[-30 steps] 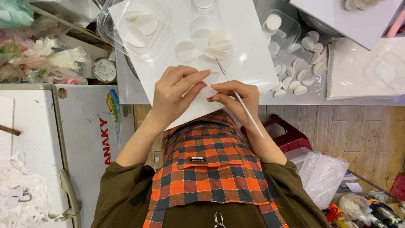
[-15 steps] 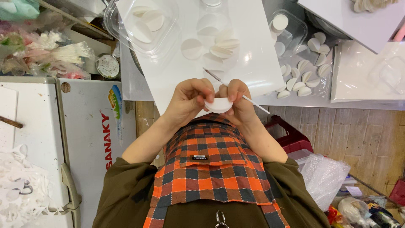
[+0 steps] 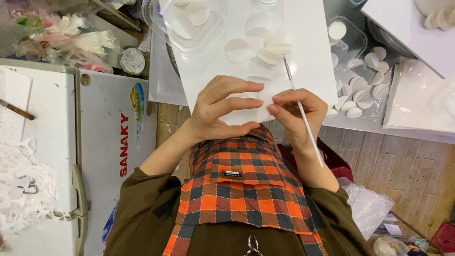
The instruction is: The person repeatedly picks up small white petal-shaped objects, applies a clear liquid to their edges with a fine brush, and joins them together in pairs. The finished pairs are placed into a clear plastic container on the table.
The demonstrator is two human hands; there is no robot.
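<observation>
My left hand [image 3: 222,106] and my right hand [image 3: 296,111] meet over the near edge of a white board [image 3: 308,42], both pinching a small folded white paper disc [image 3: 263,108] between fingertips. My right hand also carries a thin white brush [image 3: 303,116], which slants from the board down past my wrist. Just beyond my hands, several folded white discs [image 3: 265,47] lie on the board. My plaid apron [image 3: 241,189] fills the lower middle.
A clear plastic tub [image 3: 187,19] with white discs sits at the board's far left. More discs lie in a clear tray [image 3: 353,45] at right. A white chest freezer [image 3: 71,142] stands left, with paper cut-outs [image 3: 23,185] on it. Bubble wrap [image 3: 367,206] lies on the wooden floor.
The disc went from being held at chest height to being pinched over the board's edge. The brush swung from low right to pointing up at the board.
</observation>
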